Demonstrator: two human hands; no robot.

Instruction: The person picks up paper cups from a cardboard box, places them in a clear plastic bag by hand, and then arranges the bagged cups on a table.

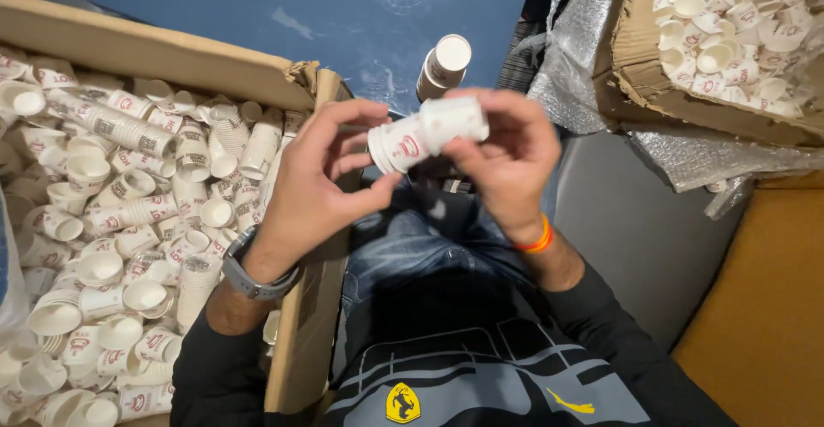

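Cup stack (pixel 427 133) in 2 hands, box (pixel 154 49) of cups (pixel 129 212)

Both forearms rise from six o'clock toward the middle, palms turned to each other. The left hand (pixel 322 178), a grey watch on its wrist, curls its fingers toward three o'clock, thumb and fingertips pinching closed. The right hand (pixel 506 157), an orange band at its wrist, sits at three o'clock of the left, fingers bent in a closed grip toward nine o'clock. Dark sleeves cover both arms.
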